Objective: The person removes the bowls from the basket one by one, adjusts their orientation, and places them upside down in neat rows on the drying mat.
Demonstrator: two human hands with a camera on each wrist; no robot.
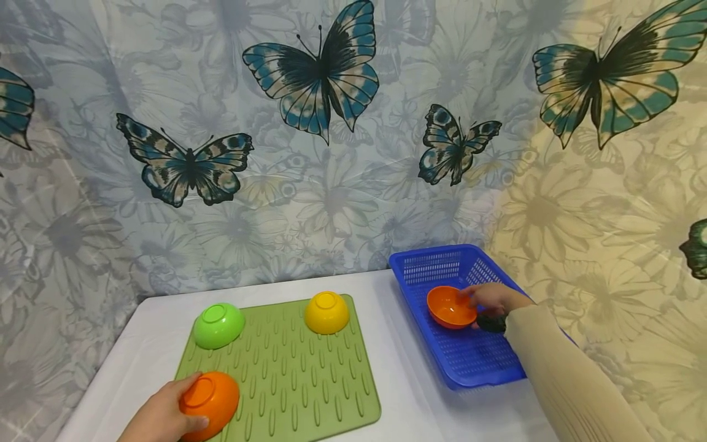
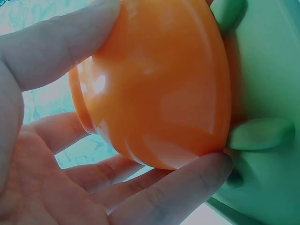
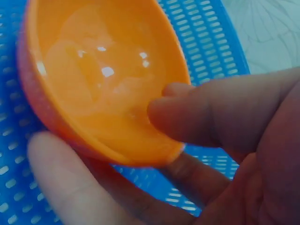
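My left hand (image 1: 162, 410) grips an orange bowl (image 1: 218, 402) that lies upside down at the near left corner of a green drying mat (image 1: 298, 374). In the left wrist view the thumb and fingers (image 2: 173, 192) spread round the bowl's sides, and its rim is against the mat's ridges. Inside a blue basket (image 1: 486, 362) my right hand (image 1: 494, 298) holds a second orange bowl (image 1: 444, 304) by its rim, open side up. The right wrist view has one digit over the rim of this bowl (image 3: 108, 93), with other fingers (image 3: 65, 178) beneath its outside.
At the mat's far left corner a green bowl (image 1: 218, 325) lies upside down; a yellow bowl (image 1: 327, 313) does the same at the far right corner. White cloth (image 1: 397, 362) covers the table. Behind hangs a butterfly-printed curtain (image 1: 331, 196), close to the basket's far side.
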